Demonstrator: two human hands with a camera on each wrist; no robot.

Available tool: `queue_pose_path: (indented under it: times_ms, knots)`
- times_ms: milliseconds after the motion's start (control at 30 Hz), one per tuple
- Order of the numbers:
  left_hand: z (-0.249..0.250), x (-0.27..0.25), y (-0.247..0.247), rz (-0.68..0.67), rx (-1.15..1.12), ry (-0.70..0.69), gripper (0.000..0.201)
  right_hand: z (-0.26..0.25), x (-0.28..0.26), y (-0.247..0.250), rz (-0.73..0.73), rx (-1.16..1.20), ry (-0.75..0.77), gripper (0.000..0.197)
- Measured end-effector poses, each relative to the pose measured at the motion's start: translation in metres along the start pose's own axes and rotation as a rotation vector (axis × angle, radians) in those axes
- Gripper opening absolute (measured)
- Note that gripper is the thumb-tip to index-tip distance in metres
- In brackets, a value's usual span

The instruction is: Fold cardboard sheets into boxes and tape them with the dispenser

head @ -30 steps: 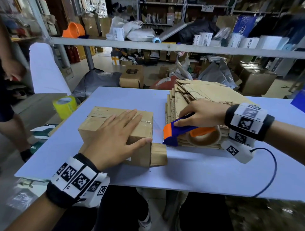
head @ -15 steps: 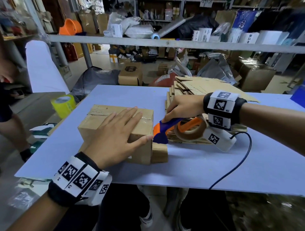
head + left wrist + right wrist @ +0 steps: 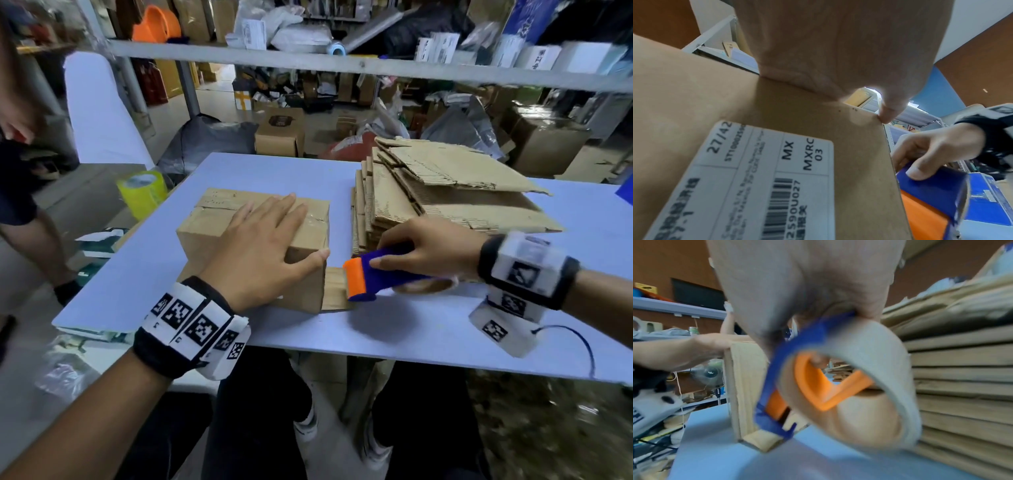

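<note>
Left hand (image 3: 260, 253) lies flat on top of the folded box (image 3: 212, 222), fingers straight and spread, thumb over the box's near right edge. Box sits on the blue counter (image 3: 411, 325), left of centre, w/ a white label (image 3: 748, 183) on its near side and one flap (image 3: 334, 289) sticking out at the bottom right. Right hand (image 3: 428, 246) grips the tape dispenser (image 3: 373, 277), fingers curled round its blue body; orange end points at the box's right side, just above that flap. Whether it touches the box: can't tell. Stack of flat cardboard sheets (image 3: 445, 192) just behind the right hand, right of the box. Yellow tape roll (image 3: 142, 192) off the counter's left edge.
</note>
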State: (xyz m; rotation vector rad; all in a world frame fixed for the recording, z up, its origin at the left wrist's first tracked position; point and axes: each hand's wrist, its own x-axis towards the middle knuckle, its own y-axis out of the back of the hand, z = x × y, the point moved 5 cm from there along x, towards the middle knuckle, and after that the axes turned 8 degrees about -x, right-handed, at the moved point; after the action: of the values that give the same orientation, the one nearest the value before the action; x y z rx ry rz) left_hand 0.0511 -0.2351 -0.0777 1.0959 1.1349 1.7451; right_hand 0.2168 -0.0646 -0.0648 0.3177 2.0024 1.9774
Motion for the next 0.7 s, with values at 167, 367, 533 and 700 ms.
queue_pose_path:
  times_ms: [167,367,533,700]
  knots:
    - [0.007,0.002,-0.003,-0.015,0.043,0.031,0.095,0.016,-0.06,-0.022,0.174,-0.123,-0.02,0.036]
    - [0.008,-0.002,-0.002,-0.031,0.044,0.032,0.096,0.011,-0.082,-0.057,0.045,-0.355,-0.137,0.048]
    - [0.008,-0.002,-0.001,-0.048,0.025,0.025,0.096,-0.025,-0.069,-0.018,0.466,-0.163,-0.092,0.048]
    - [0.0,0.001,0.008,-0.003,-0.185,0.017,0.066,-0.088,0.005,-0.008,0.342,0.781,-0.107,0.063]
